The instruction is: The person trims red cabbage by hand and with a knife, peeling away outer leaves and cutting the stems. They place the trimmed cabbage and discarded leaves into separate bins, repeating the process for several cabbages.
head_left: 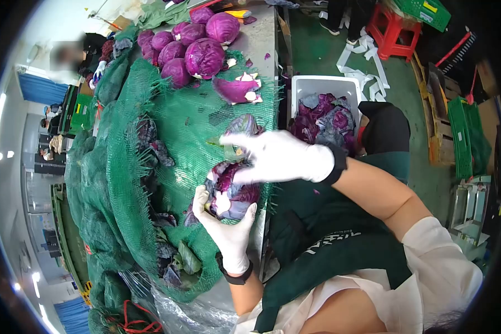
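We seem to be peeling outer leaves off the cabbage (244, 194), which our left hand (226, 232) cups over the green net (178, 119), thumb and fingers curved round it. Our right hand (286, 156) blurs over its top, and we cannot tell whether it pinches a leaf; the next pull calls for a steady cup and a loose leaf edge.

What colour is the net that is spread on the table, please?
The net is green; the head view, the only one, shows it clearly.
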